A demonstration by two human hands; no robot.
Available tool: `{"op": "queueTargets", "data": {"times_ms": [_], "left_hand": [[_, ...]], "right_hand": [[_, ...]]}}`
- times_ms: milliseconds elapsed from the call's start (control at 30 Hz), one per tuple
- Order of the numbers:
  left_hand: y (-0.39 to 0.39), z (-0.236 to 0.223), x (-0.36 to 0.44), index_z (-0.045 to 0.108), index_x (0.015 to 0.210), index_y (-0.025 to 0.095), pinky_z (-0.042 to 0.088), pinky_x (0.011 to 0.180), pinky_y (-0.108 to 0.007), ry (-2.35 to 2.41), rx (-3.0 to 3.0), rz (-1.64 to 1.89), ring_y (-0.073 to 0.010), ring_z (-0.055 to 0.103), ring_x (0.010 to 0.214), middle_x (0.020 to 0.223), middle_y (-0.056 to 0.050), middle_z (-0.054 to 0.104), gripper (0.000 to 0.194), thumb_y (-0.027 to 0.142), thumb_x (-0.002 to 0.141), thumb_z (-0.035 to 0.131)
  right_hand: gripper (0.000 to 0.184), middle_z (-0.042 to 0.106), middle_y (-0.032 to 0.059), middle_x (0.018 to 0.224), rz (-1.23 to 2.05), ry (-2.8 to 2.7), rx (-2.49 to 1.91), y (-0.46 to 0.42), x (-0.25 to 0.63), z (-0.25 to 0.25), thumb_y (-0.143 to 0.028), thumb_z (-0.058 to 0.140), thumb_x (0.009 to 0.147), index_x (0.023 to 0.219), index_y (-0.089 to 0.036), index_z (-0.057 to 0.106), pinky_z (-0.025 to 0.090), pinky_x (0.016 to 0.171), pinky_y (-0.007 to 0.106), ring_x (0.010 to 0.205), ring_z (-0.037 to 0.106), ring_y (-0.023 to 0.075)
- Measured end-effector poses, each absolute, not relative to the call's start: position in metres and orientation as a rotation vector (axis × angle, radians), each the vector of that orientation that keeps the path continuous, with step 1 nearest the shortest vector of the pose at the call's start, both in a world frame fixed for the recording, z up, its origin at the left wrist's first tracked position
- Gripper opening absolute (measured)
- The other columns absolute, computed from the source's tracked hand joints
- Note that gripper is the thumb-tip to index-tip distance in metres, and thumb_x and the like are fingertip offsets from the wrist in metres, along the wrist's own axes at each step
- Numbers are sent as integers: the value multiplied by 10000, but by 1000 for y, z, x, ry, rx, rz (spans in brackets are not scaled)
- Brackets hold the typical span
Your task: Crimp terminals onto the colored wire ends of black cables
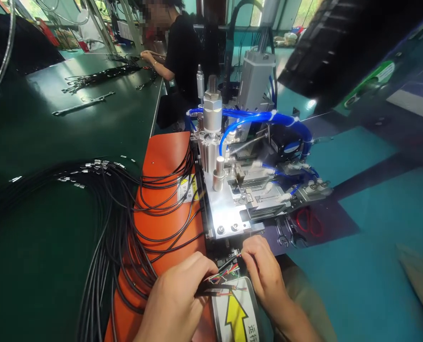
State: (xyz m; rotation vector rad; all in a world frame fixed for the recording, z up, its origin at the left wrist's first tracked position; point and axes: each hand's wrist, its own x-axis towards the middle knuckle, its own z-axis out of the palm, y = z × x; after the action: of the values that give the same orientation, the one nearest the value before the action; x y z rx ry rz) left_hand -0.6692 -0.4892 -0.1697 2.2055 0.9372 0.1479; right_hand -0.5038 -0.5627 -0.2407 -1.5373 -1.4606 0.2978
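My left hand (183, 294) is closed around several black cables (211, 287); thin coloured wires fan out from their stripped ends toward the right. Between thumb and fingertips, my right hand (263, 268) pinches the end of one black cable (230, 261), which spans the gap between both hands. Below the wires lies a white plate with a yellow arrow (235, 316). Just beyond my hands stands a metal machine (216, 204) with a bright top plate and blue air hoses. Black cables loop across the orange cover (168, 199) into the machine's left side.
A thick bundle of black cables (108, 213) with light tips lies on the dark green table (36, 266). Wrenches (286, 232) and a red-handled tool (309, 222) lie right of the machine. A dark cylinder (325, 42) hangs overhead at right. A co-worker (184, 52) sits across the table.
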Motion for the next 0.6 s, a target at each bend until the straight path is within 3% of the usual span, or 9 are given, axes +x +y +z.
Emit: {"op": "queueTargets", "data": {"times_ms": [233,400,500,600], "left_hand": [[-478,-168,-669,529,807,178,378,459,-211,624,2652,268,-125,522,530,632,16,540,220,49,776,353],[-471,-168,-658,448,1168,210,349,380,-215,434,3147,37,-131,516,444,628,38,562,549,-35,685,362],[-471,-169,-654,428,1206,261,303,337,-222,442,3211,-87,-133,476,389,586,53,527,615,-29,667,373],[-472,-169,-652,440,1202,279,344,374,-199,467,3100,-47,-113,469,410,606,50,535,569,-33,736,342]], "right_hand": [[165,461,19,740,393,-1422,-1520,-560,-503,-235,-95,328,889,790,-184,425,347,661,317,709,432,160],[188,478,17,713,539,-1324,-1639,-561,-506,-224,-176,324,907,749,-185,427,346,622,283,679,459,158],[197,478,14,681,544,-1309,-1709,-560,-507,-222,-201,319,901,735,-186,424,337,592,272,645,457,159],[207,453,3,641,568,-1294,-1750,-559,-507,-222,-223,311,893,711,-190,403,326,556,259,601,441,152]]}}
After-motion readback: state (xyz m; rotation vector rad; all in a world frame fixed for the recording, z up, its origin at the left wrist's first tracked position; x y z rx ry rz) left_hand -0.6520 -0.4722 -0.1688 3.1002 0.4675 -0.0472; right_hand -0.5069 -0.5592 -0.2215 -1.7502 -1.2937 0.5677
